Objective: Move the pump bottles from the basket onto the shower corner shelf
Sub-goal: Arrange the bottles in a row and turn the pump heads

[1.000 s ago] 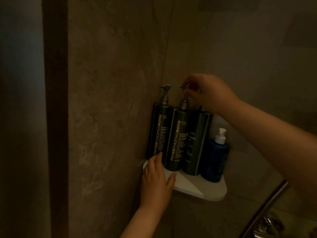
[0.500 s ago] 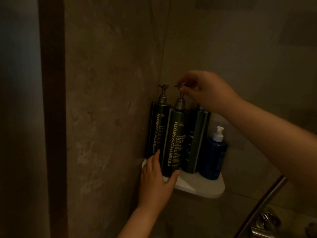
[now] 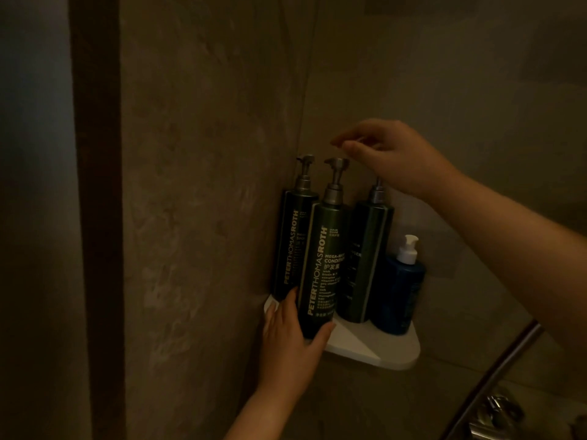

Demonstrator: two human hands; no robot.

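A white corner shelf (image 3: 381,354) sits where two stone-look shower walls meet, and it carries four bottles. At the shelf's back, tight against the left wall, stands a dark green corner pump bottle (image 3: 290,242) with a grey pump. At the shelf's front left edge is the conditioner bottle (image 3: 320,271), the same green, labelled PETERTHOMASROTH and tilted slightly. The left hand (image 3: 292,341) grips its base, thumb on one side and fingers on the other. The hand hides the base, so I cannot tell whether it rests fully on the shelf. Further along the shelf's back stands a third green pump bottle (image 3: 365,258), upright, and at the shelf's right end a shorter blue bottle (image 3: 401,296) with a white pump. The right hand (image 3: 390,154) hovers above the shelf, just over the conditioner bottle's pump head, fingers loose and holding nothing. Below the shelf to the right, a metal rail (image 3: 495,369) slants past a chrome fitting (image 3: 498,411).
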